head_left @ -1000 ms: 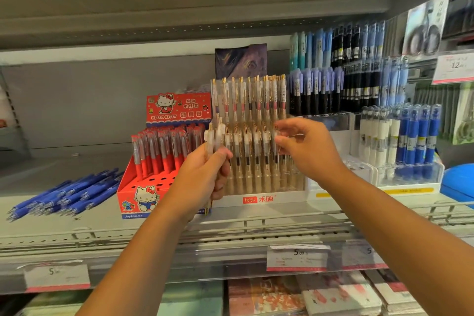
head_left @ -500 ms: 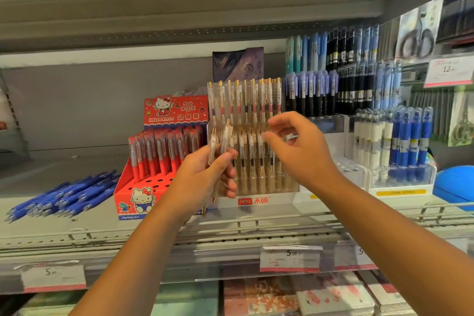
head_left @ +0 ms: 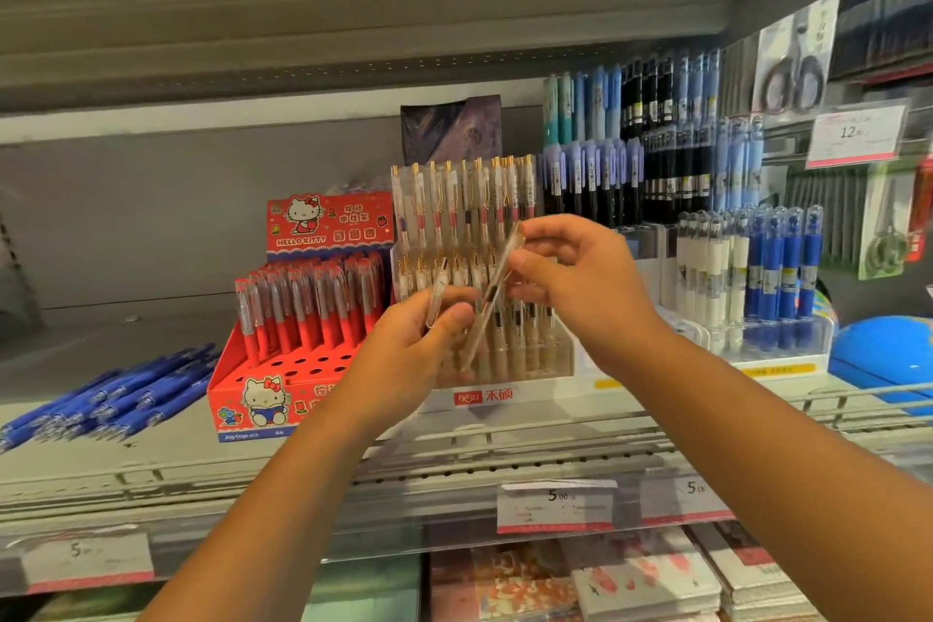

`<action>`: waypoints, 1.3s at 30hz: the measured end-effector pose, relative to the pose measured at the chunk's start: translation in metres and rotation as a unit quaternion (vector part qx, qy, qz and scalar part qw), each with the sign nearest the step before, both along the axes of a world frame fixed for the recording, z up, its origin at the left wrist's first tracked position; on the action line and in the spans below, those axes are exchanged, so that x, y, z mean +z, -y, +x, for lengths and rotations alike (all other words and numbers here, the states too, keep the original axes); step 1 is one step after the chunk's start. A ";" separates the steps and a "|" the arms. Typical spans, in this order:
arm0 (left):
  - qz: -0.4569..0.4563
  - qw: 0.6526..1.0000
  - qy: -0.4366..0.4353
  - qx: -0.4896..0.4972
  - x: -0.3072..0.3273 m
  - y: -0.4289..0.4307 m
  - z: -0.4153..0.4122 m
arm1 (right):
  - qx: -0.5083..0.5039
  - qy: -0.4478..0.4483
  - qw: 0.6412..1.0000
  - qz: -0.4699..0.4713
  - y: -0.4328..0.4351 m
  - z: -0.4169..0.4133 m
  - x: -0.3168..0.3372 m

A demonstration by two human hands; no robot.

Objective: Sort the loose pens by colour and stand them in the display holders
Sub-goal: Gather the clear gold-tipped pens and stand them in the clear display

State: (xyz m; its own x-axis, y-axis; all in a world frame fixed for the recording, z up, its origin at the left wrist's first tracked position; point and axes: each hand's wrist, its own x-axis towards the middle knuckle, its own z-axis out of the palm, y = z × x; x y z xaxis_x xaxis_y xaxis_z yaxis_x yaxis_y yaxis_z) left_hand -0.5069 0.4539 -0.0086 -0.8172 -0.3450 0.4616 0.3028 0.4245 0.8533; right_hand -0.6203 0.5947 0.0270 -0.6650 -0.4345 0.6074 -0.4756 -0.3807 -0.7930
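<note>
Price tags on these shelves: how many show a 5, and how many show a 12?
Price tags showing 5: 3
Price tag showing 12: 1
Total: 4

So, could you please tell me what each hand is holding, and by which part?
The right hand pinches a tilted clear pen near its top end. The left hand grips a second clear pen by its lower barrel.

The grey shelf (head_left: 126,455) carries, left to right: loose blue pens (head_left: 108,397) lying flat, a red pen box (head_left: 262,402), a clear holder of pale pens (head_left: 510,369), a white-and-blue pen holder (head_left: 767,343), and a blue object (head_left: 883,359).
</note>
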 end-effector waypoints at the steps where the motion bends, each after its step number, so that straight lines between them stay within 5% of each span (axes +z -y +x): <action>1: 0.015 1.000 -0.005 0.013 0.000 0.001 -0.001 | -0.004 0.008 1.000 -0.010 -0.003 -0.004 0.002; 7: -0.105 0.988 0.011 0.110 -0.002 0.012 0.003 | -0.053 0.012 0.998 -0.035 -0.018 -0.030 0.013; 13: 0.112 0.992 0.048 0.028 0.007 0.004 -0.002 | -0.095 -0.029 0.995 0.000 -0.013 -0.043 0.008; 24: -0.026 0.998 -0.032 0.055 0.005 0.000 0.008 | -0.116 -0.103 0.976 0.150 0.001 -0.048 -0.013; 33: -0.036 0.990 -0.089 0.101 0.016 -0.005 0.006 | -0.178 -0.167 0.962 0.126 -0.010 -0.043 -0.017; 39: -0.108 0.978 -0.138 0.112 0.049 -0.028 -0.010 | 0.007 -0.173 0.984 0.033 -0.016 -0.011 -0.012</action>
State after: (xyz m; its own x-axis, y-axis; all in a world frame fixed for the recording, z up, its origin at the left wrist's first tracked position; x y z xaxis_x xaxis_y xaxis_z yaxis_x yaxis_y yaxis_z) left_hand -0.5168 0.4819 0.0409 -0.5656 -0.3706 0.7367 0.3883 0.6684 0.6344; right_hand -0.6311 0.6103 0.0145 -0.4173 -0.4875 0.7669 -0.7164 -0.3427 -0.6077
